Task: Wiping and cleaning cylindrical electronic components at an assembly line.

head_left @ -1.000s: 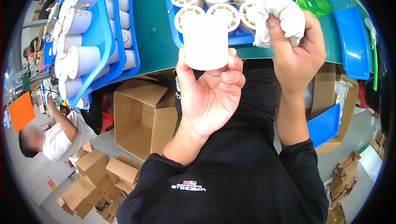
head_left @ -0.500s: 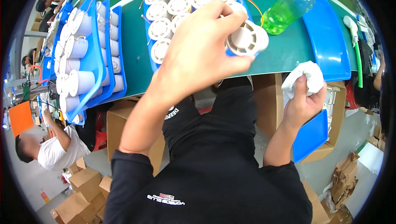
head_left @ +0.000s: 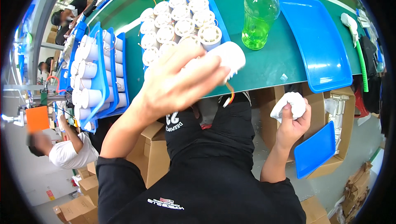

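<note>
Holds a white cylinder (head_left: 233, 56) in the left hand (head_left: 175, 79), with the grip clamped on its left side and much of the body jutting out to the right. Tilts it just beside the lower right corner of a blue tray (head_left: 218, 17) of similar cylinders (head_left: 209, 36), near the front edge of the green tabletop (head_left: 266, 68). Shows smooth, rounded, plain white, with thin coloured wires (head_left: 230, 93) hanging beneath. Pinches a crumpled white cloth (head_left: 295, 102) in the right hand (head_left: 293, 124), well apart from the cylinder.
</note>
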The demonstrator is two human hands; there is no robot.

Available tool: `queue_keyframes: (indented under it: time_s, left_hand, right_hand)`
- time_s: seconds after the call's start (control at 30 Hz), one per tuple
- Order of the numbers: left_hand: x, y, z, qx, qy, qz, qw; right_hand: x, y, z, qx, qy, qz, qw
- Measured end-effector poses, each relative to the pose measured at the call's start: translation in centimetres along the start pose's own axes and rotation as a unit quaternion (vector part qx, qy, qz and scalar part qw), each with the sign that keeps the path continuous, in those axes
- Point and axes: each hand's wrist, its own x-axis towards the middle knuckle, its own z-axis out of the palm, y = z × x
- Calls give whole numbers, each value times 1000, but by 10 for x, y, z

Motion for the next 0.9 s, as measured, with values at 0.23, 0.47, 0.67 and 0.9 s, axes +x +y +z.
queue_keyframes:
  time_s: [0.23,0.47,0.67,0.9]
  left_hand:
    - [-18,30,-17,114,44,113,986]
    - [-15,38,-11,114,150,89,978]
    - [-7,43,-6,100,166,97,976]
    - [23,10,9,-29,-32,-72,996]
  right_hand:
    - [10,-11,15,36,7,9,999]
    - [6,-11,11,42,9,18,999]
    - [8,-14,5,44,21,26,998]
    - [10,-11,2,31,3,27,999]
